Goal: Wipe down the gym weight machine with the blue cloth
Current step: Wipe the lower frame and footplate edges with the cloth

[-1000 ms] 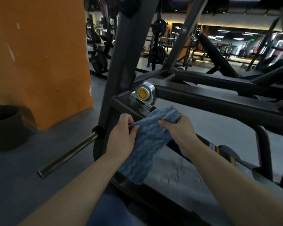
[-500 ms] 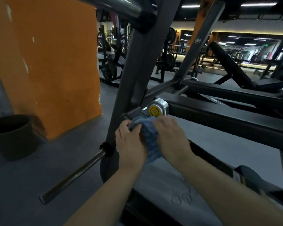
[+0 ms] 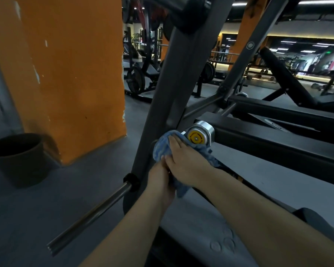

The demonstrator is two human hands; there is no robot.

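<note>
Rising from the grey floor (image 3: pixel 37 218), a broad orange pillar (image 3: pixel 71 74) fills the upper left, with a dark round bin (image 3: pixel 17 157) standing at its foot. Just right of it leans the weight machine (image 3: pixel 174 89), a grey slanted upright joined to heavy black beams (image 3: pixel 278 143) that run off to the right (more racks and plates stand blurred in the dim hall behind). A bare steel peg (image 3: pixel 91 214) sticks out from the upright's lower left side toward the camera, and a grey padded surface (image 3: pixel 197 236) lies beneath the forearms. At the joint between upright and beam sits a silver hub with a yellow cap (image 3: pixel 198 136).

The blue cloth (image 3: pixel 162 149) is bunched against the upright's right edge, touching the lower left of the hub, with a corner hanging down below the hands. The right hand (image 3: pixel 185 160) lies on top of it, fingers fairly straight and pressing the cloth onto the frame. The left hand (image 3: pixel 160 176) sits just under and partly tucked beneath the right; its fingers curl into the lower folds of the cloth, gripping it, though the fingertips themselves are hidden.
</note>
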